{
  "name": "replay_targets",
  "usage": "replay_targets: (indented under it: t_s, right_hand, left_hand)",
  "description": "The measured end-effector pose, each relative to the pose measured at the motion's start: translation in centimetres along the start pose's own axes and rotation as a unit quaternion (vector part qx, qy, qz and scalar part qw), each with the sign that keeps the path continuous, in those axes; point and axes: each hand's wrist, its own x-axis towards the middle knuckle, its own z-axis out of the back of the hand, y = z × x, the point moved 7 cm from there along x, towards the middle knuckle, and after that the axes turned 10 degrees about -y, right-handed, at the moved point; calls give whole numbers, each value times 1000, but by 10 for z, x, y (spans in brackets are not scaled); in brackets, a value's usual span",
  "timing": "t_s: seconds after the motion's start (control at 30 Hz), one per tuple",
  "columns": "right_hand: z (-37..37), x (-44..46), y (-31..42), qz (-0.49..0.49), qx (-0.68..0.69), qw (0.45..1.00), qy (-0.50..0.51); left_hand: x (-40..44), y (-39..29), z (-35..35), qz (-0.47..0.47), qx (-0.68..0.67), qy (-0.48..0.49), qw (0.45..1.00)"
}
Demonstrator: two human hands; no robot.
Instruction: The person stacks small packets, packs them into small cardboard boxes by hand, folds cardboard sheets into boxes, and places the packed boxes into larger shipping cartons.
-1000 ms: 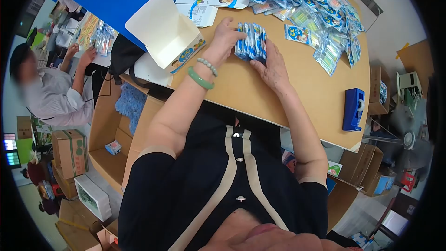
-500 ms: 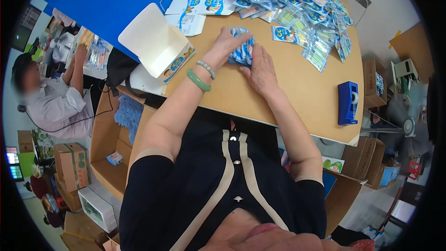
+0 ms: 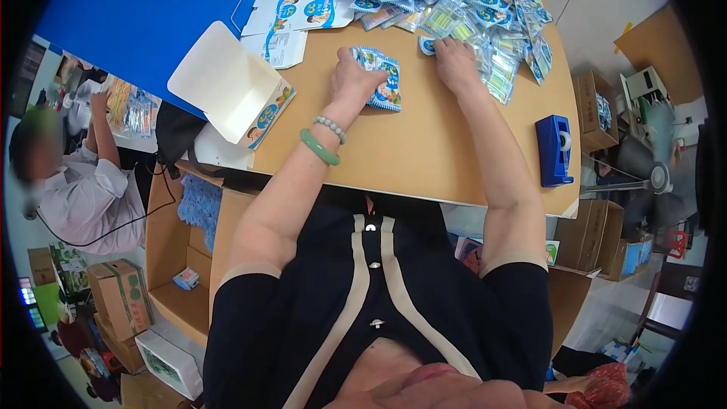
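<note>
My left hand (image 3: 356, 82), with a bead bracelet and a green bangle on its wrist, is closed on a stack of small blue-and-white printed packets (image 3: 389, 91) on the table. Over to the right, my right hand (image 3: 457, 67) reaches the near edge of the pile, its fingers down on a single packet (image 3: 427, 45). That packet is partly hidden by the fingers. An open white carton (image 3: 250, 91) with a printed side stands left of my left hand.
A big pile of clear packets (image 3: 469, 0) covers the table's far side. Flat printed cartons (image 3: 303, 11) lie beside it. A blue tape dispenser (image 3: 555, 151) stands at the right edge. Another person (image 3: 98, 182) works at the left. A cardboard box (image 3: 170, 257) sits below the table.
My right hand has left the stack and moved right to a packet at the pile's edge. My left hand keeps the stack, now turned with its printed face more visible.
</note>
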Motion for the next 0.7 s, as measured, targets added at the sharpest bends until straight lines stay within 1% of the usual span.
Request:
replay_targets:
  t_s: [0.03, 0.07, 0.1, 0.17, 0.23, 0.3, 0.33, 0.43, 0.53, 0.6, 0.63, 0.67, 0.7]
  right_hand:
    - [-1, 2, 3, 18, -27, 999, 18]
    - [-1, 0, 7, 20, -27, 999, 19]
    - [5, -3, 10, -53, 13, 998, 43]
    - [18, -12, 23, -198, 89, 972, 88]
    - [21, -23, 59, -257, 193, 942, 99]
    - [8, -37, 91, -273, 214, 924, 159]
    - [10, -41, 91, -276, 212, 924, 158]
    - [20, -38, 98, -258, 259, 921, 137]
    - [32, -39, 111, -255, 250, 924, 135]
    - [39, -38, 101, -257, 238, 927, 130]
    - [32, -42, 92, -294, 348, 872, 180]
    - [25, -44, 86, -324, 452, 800, 226]
    - [19, -47, 82, -346, 549, 712, 269]
  left_hand:
    - [0, 1, 1, -4, 9, -6, 1000]
    - [0, 3, 1, -2, 9, -6, 1000]
    - [0, 4, 2, 0, 5, -4, 1000]
    - [0, 2, 1, 2, -4, 0, 1000]
    - [-5, -2, 0, 10, -10, -1, 1000]
    - [-12, -6, -3, 21, -19, -10, 1000]
    - [-13, -6, -6, 19, -19, -6, 1000]
    - [-10, -1, -6, 25, -91, -46, 994]
    - [-7, 0, -10, 9, -96, -21, 995]
    - [-7, -9, -9, -4, -103, -5, 995]
    - [-8, -12, -6, -15, -71, -7, 997]
    - [-10, -13, -3, -25, -38, -11, 999]
    - [-10, -14, -1, -33, -4, -17, 999]
